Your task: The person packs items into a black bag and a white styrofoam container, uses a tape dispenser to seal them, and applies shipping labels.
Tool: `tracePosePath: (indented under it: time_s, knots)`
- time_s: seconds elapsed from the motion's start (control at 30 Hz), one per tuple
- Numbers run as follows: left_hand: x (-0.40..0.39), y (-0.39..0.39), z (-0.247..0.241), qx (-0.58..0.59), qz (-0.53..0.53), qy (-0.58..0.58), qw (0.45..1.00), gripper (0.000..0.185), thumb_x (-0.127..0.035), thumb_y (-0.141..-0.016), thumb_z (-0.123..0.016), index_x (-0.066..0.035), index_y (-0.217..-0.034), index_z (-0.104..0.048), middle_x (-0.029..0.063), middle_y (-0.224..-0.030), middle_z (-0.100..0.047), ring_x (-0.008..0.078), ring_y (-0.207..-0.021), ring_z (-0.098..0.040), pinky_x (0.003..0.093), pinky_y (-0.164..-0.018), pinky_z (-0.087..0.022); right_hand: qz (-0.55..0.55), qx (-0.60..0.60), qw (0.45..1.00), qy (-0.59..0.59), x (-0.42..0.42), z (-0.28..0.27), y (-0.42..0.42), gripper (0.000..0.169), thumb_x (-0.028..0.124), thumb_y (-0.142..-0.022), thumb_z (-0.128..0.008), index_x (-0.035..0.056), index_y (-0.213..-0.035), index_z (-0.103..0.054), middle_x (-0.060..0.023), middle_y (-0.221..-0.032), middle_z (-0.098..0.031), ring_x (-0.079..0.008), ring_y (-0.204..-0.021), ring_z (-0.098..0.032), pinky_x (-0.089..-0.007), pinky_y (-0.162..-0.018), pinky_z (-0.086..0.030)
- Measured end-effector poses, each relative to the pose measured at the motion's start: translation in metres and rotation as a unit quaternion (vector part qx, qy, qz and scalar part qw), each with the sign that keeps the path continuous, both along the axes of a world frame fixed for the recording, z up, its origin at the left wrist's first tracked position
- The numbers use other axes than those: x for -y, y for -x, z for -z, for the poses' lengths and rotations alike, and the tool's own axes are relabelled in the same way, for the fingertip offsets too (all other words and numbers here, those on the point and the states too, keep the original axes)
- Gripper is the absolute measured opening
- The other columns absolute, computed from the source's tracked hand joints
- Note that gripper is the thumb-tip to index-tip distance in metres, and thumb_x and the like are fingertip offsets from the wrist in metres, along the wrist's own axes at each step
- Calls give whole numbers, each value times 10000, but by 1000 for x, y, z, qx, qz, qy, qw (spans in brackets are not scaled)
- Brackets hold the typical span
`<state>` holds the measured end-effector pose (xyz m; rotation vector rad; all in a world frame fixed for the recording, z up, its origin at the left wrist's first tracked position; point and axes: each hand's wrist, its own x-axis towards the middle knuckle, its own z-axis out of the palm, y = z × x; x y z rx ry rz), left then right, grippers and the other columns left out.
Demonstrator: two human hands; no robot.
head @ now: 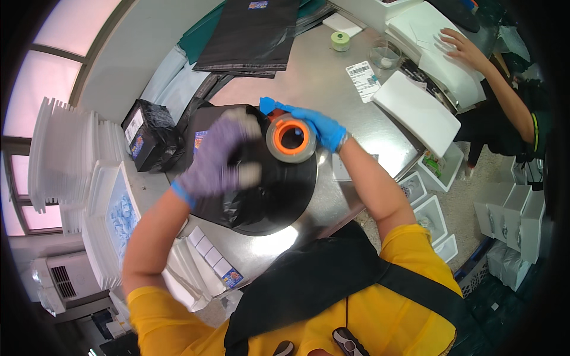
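My right hand (323,127), in a blue glove, grips a tape dispenser (272,112) with a roll of clear tape (270,149) around its orange hub (279,144). The dispenser is over the right side of a black plastic-wrapped parcel (240,207). That parcel lies on a round black turntable (294,191) on the metal table. My left hand (218,151), in a lavender glove with pale fingertips, is motion-blurred above the parcel. Its thumb and fingers are apart, with nothing visible between them. Part of a coloured sticker (200,140) shows beside the left hand.
A wrapped black box (156,133) stands at left, near stacked white trays (67,151). Black mailing bags (254,35) lie at the back. A green tape roll (340,41), a printed label (363,80) and a white lid (416,111) lie rightward. Another person's hand (463,49) touches white sheets.
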<state>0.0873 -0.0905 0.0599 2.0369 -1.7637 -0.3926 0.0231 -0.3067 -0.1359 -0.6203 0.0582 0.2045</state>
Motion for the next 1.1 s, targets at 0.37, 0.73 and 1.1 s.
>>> tracePosePath:
  time_s: [0.37, 0.73, 1.1]
  knots:
    - [-41, 28, 49, 103, 154, -52, 981, 478, -301, -495, -710, -61, -902, -638, 93, -926, -595, 285, -948, -570, 461, -1030, -356, -74, -28, 997, -23, 9, -5, -17, 496, 296, -888, -559, 0, -1275, -468, -99, -1208, -571, -170, -1031, -596, -298, -919, -476]
    - [-18, 36, 47, 99, 92, -38, 990, 348, -266, -522, -727, -84, -797, -616, 58, -846, -580, 248, -894, -567, 451, -1003, -362, 23, -8, 1000, -12, 8, -20, 8, 566, 278, -894, -527, -18, -1357, -387, -128, -1237, -549, -180, -1067, -581, -301, -931, -471]
    - [18, 2, 38, 68, 168, -157, 971, 459, -404, -588, -690, -64, -884, -603, 129, -875, -561, 321, -880, -548, 439, -864, -412, -97, -72, 991, 61, 27, -6, -39, 430, 278, -879, -581, -14, -1191, -531, -110, -1091, -626, -165, -924, -638, -298, -848, -530]
